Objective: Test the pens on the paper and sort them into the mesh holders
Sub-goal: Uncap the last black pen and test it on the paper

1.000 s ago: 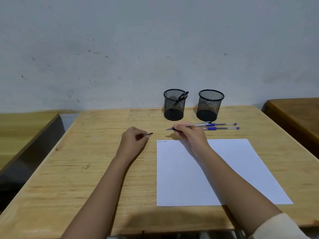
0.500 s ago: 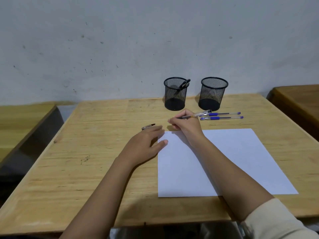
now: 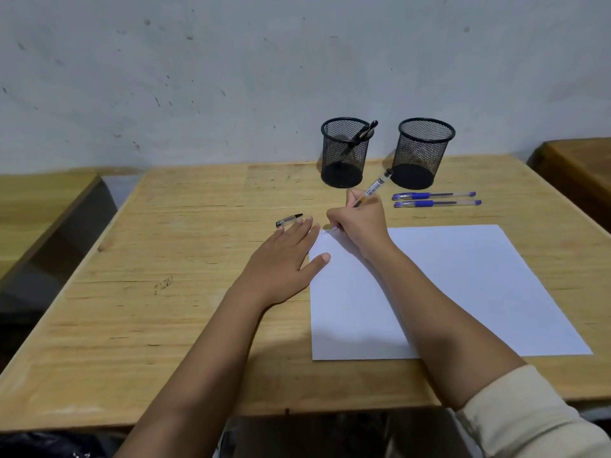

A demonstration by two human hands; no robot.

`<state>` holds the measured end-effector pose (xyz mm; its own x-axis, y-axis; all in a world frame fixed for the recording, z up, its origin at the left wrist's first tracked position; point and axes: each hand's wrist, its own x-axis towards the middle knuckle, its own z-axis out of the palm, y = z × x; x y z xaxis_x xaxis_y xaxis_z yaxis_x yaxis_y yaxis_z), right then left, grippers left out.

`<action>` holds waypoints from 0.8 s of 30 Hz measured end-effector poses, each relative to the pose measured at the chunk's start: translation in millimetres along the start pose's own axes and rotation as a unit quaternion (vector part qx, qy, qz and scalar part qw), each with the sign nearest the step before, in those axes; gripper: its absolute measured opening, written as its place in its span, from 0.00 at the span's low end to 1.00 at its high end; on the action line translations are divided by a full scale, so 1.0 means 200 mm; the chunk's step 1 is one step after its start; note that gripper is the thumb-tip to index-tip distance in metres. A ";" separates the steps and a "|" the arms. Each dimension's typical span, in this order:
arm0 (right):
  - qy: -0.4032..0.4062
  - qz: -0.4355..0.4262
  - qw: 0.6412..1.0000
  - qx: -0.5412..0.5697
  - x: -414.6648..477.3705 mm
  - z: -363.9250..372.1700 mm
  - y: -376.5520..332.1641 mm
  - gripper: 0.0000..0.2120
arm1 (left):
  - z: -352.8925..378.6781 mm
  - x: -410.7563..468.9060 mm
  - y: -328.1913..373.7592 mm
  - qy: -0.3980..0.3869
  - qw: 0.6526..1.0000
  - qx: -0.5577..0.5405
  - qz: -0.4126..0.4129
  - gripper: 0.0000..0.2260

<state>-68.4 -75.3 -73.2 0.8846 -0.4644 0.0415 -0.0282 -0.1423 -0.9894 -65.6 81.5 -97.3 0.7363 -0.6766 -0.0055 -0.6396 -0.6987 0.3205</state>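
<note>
My right hand (image 3: 360,224) grips a clear pen (image 3: 375,186), its tip down on the top left corner of the white paper (image 3: 463,285), beside some small scribbles. My left hand (image 3: 286,259) lies flat and open, fingers spread, thumb on the paper's left edge. A black pen cap (image 3: 289,220) lies on the table just past its fingertips. Two black mesh holders stand at the back: the left holder (image 3: 344,153) has a black pen in it, the right holder (image 3: 425,153) looks empty. Two blue pens (image 3: 433,199) lie side by side in front of the right holder.
The wooden table (image 3: 165,259) ends at a grey wall behind the holders. Another wooden desk (image 3: 582,166) stands at the right, and a lower wooden surface (image 3: 36,206) at the left across a gap.
My left hand let go of the pen cap onto the table and opened flat against the paper. My right hand turned the pen upright and brought its tip down onto the paper's corner.
</note>
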 end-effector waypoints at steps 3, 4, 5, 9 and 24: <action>-0.003 0.004 1.000 0.019 0.01 0.00 0.01 0.20 | 0.00 0.00 0.00 -0.004 1.000 0.001 -0.003 0.28; -0.003 0.001 1.000 0.017 0.01 0.01 0.01 0.20 | 0.00 0.00 0.01 -0.004 1.000 0.001 -0.002 0.28; -0.002 -0.002 1.000 0.014 0.01 0.01 0.01 0.20 | 0.00 0.00 0.01 -0.005 1.000 0.000 -0.002 0.28; 0.000 -0.009 1.000 0.003 0.01 0.01 0.01 0.20 | -0.01 0.00 0.00 -0.006 1.000 -0.004 -0.003 0.28; -0.003 -0.012 1.000 0.009 0.00 0.00 0.00 0.21 | -0.01 -0.01 0.01 -0.004 1.000 -0.002 -0.005 0.28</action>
<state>-68.4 -75.0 -73.7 0.8876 -0.4561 0.0646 0.0018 -0.1368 -0.9906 -67.4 81.4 -94.0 0.7414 -0.6709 -0.0161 -0.6309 -0.7050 0.3239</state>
